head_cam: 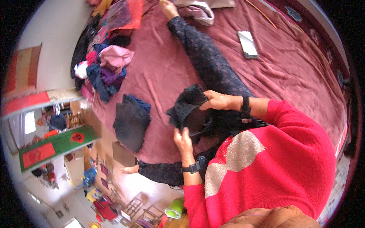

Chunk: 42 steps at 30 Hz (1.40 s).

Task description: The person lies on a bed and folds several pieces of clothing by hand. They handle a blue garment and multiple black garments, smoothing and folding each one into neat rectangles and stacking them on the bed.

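Note:
Between my two hands is a black garment (186,105), bunched and partly opened out, with a dark, sheer-looking inner side. My right hand (218,100) grips its upper right edge, the thumb lying over the cloth. My left hand (183,140) pinches the lower edge with thumb and fingers. The garment is above my lap, in front of my dark patterned trousers (212,61). To the left of it, a folded dark garment (132,124) lies flat near the bed's edge, with a navy piece (142,104) showing beneath. What kind of garment I hold cannot be told.
A mauve blanket (159,65) covers the bed. Mixed clothes (112,65) are heaped at its left edge. A phone (247,44) lies beyond my outstretched leg, and pale cloth (199,12) near my foot. Chairs (134,206) and a green bin (174,209) stand on the floor below.

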Each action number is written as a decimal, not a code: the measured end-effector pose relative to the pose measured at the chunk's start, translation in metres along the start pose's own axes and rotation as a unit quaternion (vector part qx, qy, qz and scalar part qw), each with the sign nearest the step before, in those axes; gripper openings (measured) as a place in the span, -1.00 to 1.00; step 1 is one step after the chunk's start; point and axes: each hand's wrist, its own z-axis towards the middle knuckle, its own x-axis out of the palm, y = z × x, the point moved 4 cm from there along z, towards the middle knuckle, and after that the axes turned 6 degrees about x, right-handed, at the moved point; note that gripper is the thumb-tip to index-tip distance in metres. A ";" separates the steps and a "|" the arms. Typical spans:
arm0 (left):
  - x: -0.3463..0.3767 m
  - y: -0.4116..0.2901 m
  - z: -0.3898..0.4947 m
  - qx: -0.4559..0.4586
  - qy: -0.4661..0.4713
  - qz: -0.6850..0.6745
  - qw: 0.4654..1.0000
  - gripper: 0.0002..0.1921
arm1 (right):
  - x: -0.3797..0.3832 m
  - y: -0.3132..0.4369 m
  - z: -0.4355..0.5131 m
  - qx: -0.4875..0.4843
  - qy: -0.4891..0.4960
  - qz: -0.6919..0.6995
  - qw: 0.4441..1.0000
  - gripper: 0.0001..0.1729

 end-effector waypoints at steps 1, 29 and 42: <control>0.006 0.005 0.000 -0.019 0.024 0.019 0.999 -0.67 | 0.005 -0.004 -0.001 0.054 -0.018 -0.015 0.998 -0.58; -0.150 0.124 0.155 -0.168 -0.349 -0.536 0.750 -0.04 | 0.024 -0.069 0.112 0.245 -0.110 -0.544 0.795 -0.50; -0.164 0.116 0.202 0.032 -0.246 -0.735 0.631 -0.25 | 0.016 -0.077 0.118 0.270 -0.102 -0.545 0.787 -0.30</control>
